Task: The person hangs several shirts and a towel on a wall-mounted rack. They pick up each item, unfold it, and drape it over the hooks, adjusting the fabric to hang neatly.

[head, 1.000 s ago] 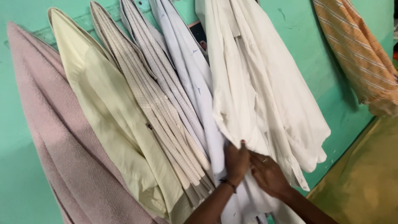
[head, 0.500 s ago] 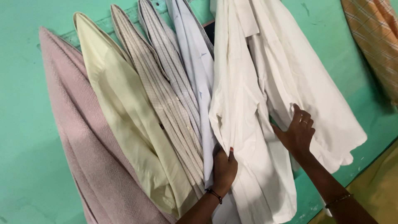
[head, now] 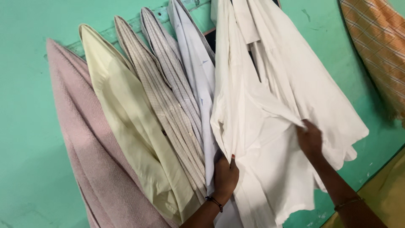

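A white shirt [head: 261, 105] hangs on the green wall among other garments. My left hand [head: 225, 175] grips its front edge low down, thumb over the fabric. My right hand [head: 310, 137] pinches a fold of the same white shirt and pulls it out to the right. A thin band circles each wrist. To the left of my left hand hang a pale blue-white shirt [head: 196, 71], two checked shirts [head: 166, 101] and a pale yellow shirt [head: 122, 118].
A pink towel [head: 84, 143] hangs at the far left. An orange checked cloth [head: 379, 55] hangs at the upper right. A yellow-brown surface [head: 388, 190] shows at the lower right corner. The green wall [head: 25, 126] lies behind everything.
My right hand went from the shirt's bottom up to its right side, then closed on a fold and drew it outward. My left hand kept its hold.
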